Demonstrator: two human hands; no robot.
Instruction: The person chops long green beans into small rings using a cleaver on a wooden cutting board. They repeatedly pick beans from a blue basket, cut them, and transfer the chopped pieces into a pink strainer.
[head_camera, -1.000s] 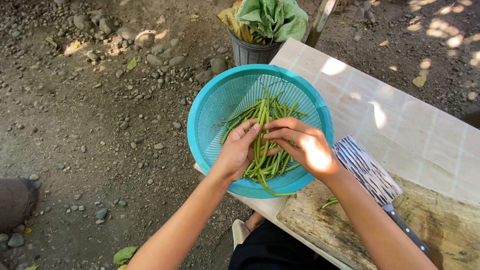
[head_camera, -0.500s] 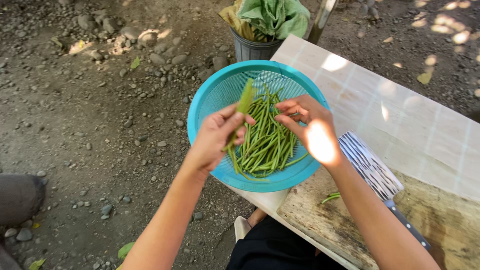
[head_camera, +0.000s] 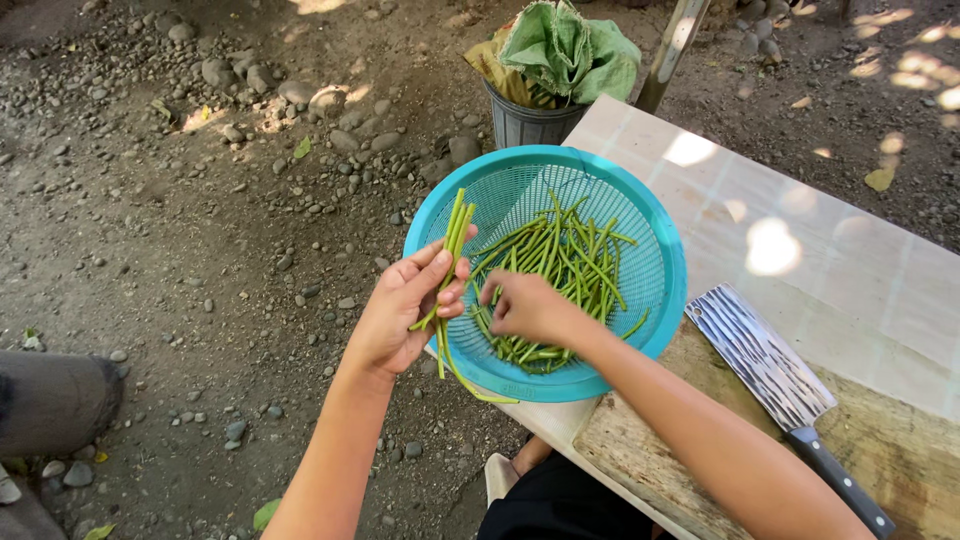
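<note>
Your left hand: fingers closed round small bunch of long green bean stems, frame centre-left, over rim of round turquoise plastic mesh basket. Your right hand: fingers pinched into loose beans inside basket. Basket on pale tiled worktop; patterned cleaver lower right.

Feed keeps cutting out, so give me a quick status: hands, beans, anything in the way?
Left hand grips a small bunch of long green beans. Right hand down in the teal strainer basket, on the bean pile. Cleaver lies apart on the wooden board.
</note>
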